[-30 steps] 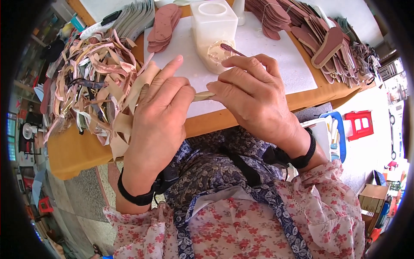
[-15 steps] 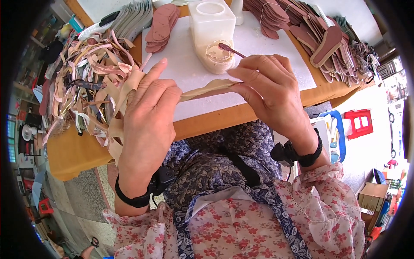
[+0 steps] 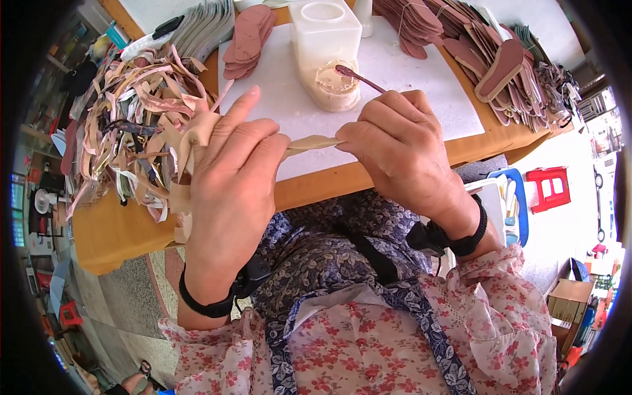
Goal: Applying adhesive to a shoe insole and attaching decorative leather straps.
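Note:
A narrow tan strip of thin material (image 3: 312, 143) is stretched between my two hands above the table's near edge. My left hand (image 3: 236, 174) grips its left part, index finger raised, while more of the tan strip hangs in loops behind and below that hand. My right hand (image 3: 403, 148) pinches the other end between thumb and curled fingers. Just beyond it stands a translucent plastic container (image 3: 326, 56) with an opening cut low in front, crusted with cream-coloured paste (image 3: 334, 80). A dark reddish stick (image 3: 360, 79) lies across that opening, its end close behind my right knuckles.
A tangled heap of strips (image 3: 141, 125) covers the table's left. Stacks of reddish-brown insoles (image 3: 247, 43) stand behind, with more insoles (image 3: 503, 69) at the right. White sheeting (image 3: 447, 108) lies on the orange-brown table (image 3: 105, 237). A red stool (image 3: 548, 189) and blue-rimmed bin (image 3: 520, 204) are on the right.
My right hand has moved slightly left and its fingers have curled in. The visible length of strip between my hands is shorter. My left hand has shifted slightly right.

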A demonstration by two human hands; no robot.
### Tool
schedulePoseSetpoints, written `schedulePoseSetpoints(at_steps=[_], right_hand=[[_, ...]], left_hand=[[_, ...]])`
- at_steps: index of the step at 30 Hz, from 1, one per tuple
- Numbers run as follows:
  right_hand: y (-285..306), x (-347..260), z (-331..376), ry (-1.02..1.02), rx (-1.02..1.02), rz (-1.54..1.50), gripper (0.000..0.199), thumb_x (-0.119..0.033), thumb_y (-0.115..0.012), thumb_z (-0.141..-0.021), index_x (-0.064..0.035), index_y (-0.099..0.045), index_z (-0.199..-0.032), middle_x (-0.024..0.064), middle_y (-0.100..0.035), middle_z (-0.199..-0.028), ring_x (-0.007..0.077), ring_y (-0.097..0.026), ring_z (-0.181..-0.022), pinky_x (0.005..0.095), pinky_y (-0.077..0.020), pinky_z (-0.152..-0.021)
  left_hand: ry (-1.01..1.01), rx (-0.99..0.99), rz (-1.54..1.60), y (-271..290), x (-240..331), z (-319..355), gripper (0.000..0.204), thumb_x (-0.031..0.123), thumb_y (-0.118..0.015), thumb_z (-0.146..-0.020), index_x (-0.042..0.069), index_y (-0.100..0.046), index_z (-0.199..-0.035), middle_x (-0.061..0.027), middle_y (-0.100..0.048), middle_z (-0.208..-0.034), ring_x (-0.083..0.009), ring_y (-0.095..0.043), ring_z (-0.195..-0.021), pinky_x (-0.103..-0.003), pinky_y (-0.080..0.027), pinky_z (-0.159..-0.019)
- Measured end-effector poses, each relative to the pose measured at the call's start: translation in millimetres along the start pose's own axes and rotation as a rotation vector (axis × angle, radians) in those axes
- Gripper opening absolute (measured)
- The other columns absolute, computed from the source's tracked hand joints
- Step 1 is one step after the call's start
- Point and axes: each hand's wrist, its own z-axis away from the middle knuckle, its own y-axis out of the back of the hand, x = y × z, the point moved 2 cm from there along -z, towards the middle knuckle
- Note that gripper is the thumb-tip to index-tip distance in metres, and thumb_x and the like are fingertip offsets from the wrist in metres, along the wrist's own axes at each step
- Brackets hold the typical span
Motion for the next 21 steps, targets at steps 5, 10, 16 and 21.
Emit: schedulePoseSetpoints(at_steps=[5,10,16,21], right_hand=[[12.3,1.7,-2.4,-0.04,-0.013,-0.004,0.019,-0.008,-0.076,-0.068,-0.0079,-0.066,-0.083,0.0017,-0.054,-0.075,0.0208,-0.052,-0.07,0.0335,-0.0374,-0.064],[16.5,2.0,-4.2,-0.075,-0.06,-0.031,0.018,-0.005,-0.074,-0.069,-0.007,-0.066,-0.084,0.0038,-0.052,-0.074,0.0224,-0.05,-0.07,0.0339,-0.0397,-0.064],[18.3,0.8,-5.0,-0.107,-0.074,-0.106,0.017,-0.003,-0.074,-0.071,-0.0042,-0.066,-0.086,0.0062,-0.052,-0.074,0.0247,-0.051,-0.07,0.0359,-0.0433,-0.063],[20.6,2.6,-2.4,-0.147,-0.12,-0.131,0.016,0.0,-0.067,-0.07,-0.0053,-0.062,-0.084,0.0063,-0.054,-0.077,0.0271,-0.055,-0.077,0.0385,-0.0459,-0.07]], left_hand=[[0.131,0.011,0.161,14.2,-6.0,2.8,0.029,-0.006,-0.07,-0.076,0.0,-0.07,-0.104,-0.012,-0.065,-0.114,-0.0304,-0.055,-0.124,-0.043,-0.041,-0.106],[0.199,0.019,0.409,33.6,-16.6,9.4,0.036,-0.009,-0.07,-0.074,-0.001,-0.069,-0.109,-0.0131,-0.064,-0.12,-0.0305,-0.051,-0.128,-0.04,-0.04,-0.107],[0.221,0.021,0.348,37.8,-15.9,11.5,0.032,-0.013,-0.064,-0.077,-0.002,-0.068,-0.107,-0.0128,-0.064,-0.119,-0.0298,-0.051,-0.128,-0.038,-0.042,-0.105],[0.172,0.105,0.133,33.1,-23.9,16.5,0.026,-0.014,-0.059,-0.078,0.0,-0.068,-0.098,-0.0131,-0.065,-0.106,-0.0304,-0.062,-0.111,-0.037,-0.052,-0.09]])
